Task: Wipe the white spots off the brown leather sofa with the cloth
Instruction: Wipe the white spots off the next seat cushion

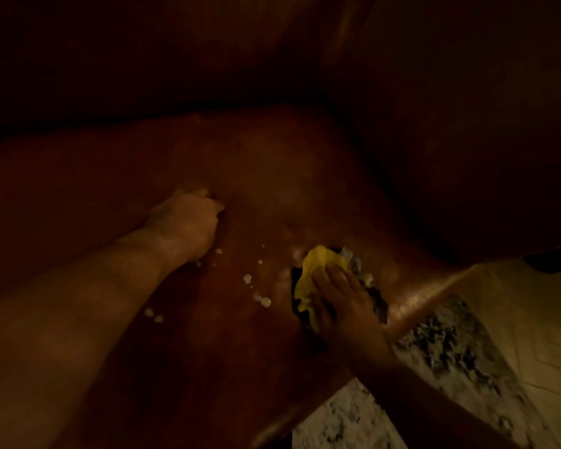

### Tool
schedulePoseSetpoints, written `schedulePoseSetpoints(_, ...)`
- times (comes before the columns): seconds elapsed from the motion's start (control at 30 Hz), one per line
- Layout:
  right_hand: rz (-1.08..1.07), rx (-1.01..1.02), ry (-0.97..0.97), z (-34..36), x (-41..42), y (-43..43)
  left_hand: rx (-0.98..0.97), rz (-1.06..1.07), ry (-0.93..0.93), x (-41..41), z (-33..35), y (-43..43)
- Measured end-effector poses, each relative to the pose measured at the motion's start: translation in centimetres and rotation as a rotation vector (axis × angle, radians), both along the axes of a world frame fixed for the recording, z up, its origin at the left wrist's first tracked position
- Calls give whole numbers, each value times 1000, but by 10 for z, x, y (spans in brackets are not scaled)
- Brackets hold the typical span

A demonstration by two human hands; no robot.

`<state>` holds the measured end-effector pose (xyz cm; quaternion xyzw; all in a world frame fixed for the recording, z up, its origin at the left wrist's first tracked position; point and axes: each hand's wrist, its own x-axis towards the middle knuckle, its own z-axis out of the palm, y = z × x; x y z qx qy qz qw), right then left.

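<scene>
Several white spots (265, 301) lie unwiped on the sofa (272, 176) seat, just left of the yellow cloth (318, 262). The right hand (340, 299) presses the cloth down with flat fingers; the left hand (188, 222) (curled, seemingly empty) leans on the seat.

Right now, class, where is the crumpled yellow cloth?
Head view, right of centre: the crumpled yellow cloth lies on the brown leather sofa seat under the right hand, just right of the white spots.

The left arm (78, 303) is stretched forward from the lower left, and the left hand (188, 222) is curled into a fist, knuckles set down. The right arm (402, 384) is extended from the lower right. The right hand (340, 299) is laid flat, fingers straight, on the cloth (318, 264).
</scene>
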<state>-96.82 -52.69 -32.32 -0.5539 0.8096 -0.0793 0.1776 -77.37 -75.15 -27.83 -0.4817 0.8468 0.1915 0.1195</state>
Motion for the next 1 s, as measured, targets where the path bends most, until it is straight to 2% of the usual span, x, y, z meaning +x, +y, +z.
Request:
schedulePoseSetpoints(0.1,-72,40,2,2,3,0,-23,8,48,7,7,0)
schedulePoseSetpoints(0.23,-167,9,-11,0,39,-54,-88,21,107,28,6,-4)
schedulePoseSetpoints(0.4,6,35,-131,3,96,-61,-71,78,121,64,8,-6)
schedulePoseSetpoints(0.5,97,82,-85,11,84,-39,-56,92,118,87,10,-3)
schedulePoseSetpoints(0.67,-85,71,58,-8,124,-88,-59,155,121,128,5,-4)
schedulePoseSetpoints(0.77,74,-28,54,-15,156,-99,-51,214,107,152,-1,2)
schedulePoseSetpoints(0.87,243,-24,8,-8,145,-82,-48,271,95,168,0,10)
schedulePoseSetpoints(0.93,255,-31,43,-3,137,-80,-40,298,76,182,4,14)
schedulePoseSetpoints(1.0,166,2,90,-2,148,-96,-55,319,79,198,5,17)
